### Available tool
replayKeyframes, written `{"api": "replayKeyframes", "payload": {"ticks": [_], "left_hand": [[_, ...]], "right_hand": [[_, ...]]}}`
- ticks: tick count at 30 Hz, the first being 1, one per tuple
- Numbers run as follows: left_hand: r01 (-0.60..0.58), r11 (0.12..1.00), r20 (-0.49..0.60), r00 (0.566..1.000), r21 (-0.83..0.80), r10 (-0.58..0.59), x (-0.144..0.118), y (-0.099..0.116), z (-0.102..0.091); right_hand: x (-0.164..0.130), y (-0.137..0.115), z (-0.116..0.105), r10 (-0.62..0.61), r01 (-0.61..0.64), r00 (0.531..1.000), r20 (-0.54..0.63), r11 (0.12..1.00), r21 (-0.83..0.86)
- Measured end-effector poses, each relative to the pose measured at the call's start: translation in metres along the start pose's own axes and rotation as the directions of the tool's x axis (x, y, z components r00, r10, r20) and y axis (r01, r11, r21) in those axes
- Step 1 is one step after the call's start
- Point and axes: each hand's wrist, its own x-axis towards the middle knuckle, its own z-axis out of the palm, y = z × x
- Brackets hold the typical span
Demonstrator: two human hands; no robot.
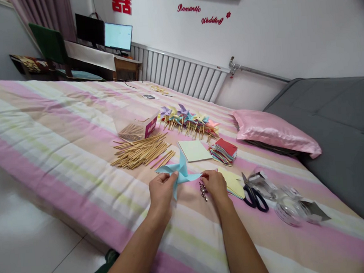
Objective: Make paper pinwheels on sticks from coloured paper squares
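Note:
A light blue paper pinwheel (182, 174) is pinched between the thumb and fingers of my left hand (163, 191), near its centre. Close to the tip of its right blade, my right hand (215, 182) has its thumb and fingers closed together; what they hold is too small to make out. Just below those fingertips lies a little pile of shiny metal pieces (203, 191). Beside my right hand are pale yellow paper pieces (233, 184) and dark-handled scissors (252, 195). Thin wooden sticks (142, 151) lie in a heap beyond my left hand.
Finished pinwheels on sticks (188, 120) lie farther back, near a clear plastic box (133, 125) of sticks. A pale paper stack (195, 150) and a coloured paper stack (224, 151) sit mid-bed. Clear plastic packaging (291, 207) lies right, below a pink pillow (273, 131).

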Motion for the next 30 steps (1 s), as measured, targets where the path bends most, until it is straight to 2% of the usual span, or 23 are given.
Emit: {"api": "replayKeyframes", "payload": {"ticks": [6,11,12,14,16,17,21,25,30], "left_hand": [[0.001,1.0,0.0,1.0,0.007,-0.001,0.001,-0.001,0.0],[-0.006,1.0,-0.002,1.0,-0.018,0.006,0.001,0.0,0.001],[-0.017,1.0,-0.003,1.0,-0.016,0.017,0.0,0.0,0.001],[-0.049,0.999,-0.001,0.999,0.006,0.049,-0.001,0.0,0.002],[-0.103,0.994,0.011,0.995,0.046,0.102,-0.002,-0.002,0.001],[-0.14,0.988,0.018,0.99,0.069,0.139,-0.002,-0.003,0.001],[-0.245,0.962,0.046,0.969,0.122,0.241,-0.003,-0.004,0.0],[-0.139,0.99,0.113,0.984,0.005,0.138,-0.005,0.004,0.0],[0.008,0.994,0.173,0.985,-0.108,0.011,-0.01,0.014,0.002]], "right_hand": [[0.001,0.001,-0.003,-0.04,0.047,0.998,-0.04,0.979,0.198],[-0.018,-0.019,-0.042,-0.128,0.158,0.987,-0.096,0.874,0.459],[-0.026,-0.026,-0.052,-0.145,0.178,0.984,-0.103,0.835,0.52],[-0.045,-0.041,-0.069,-0.216,0.213,0.972,-0.097,0.622,0.754],[-0.063,-0.055,-0.077,-0.312,0.229,0.948,-0.067,0.518,0.824],[-0.07,-0.06,-0.078,-0.342,0.231,0.938,-0.05,0.514,0.826],[-0.076,-0.072,-0.065,-0.367,0.29,0.928,-0.06,0.613,0.735],[-0.067,-0.071,-0.053,-0.335,0.287,0.94,-0.07,0.66,0.694],[-0.064,-0.07,-0.05,-0.291,0.259,0.954,-0.072,0.681,0.685]]}}
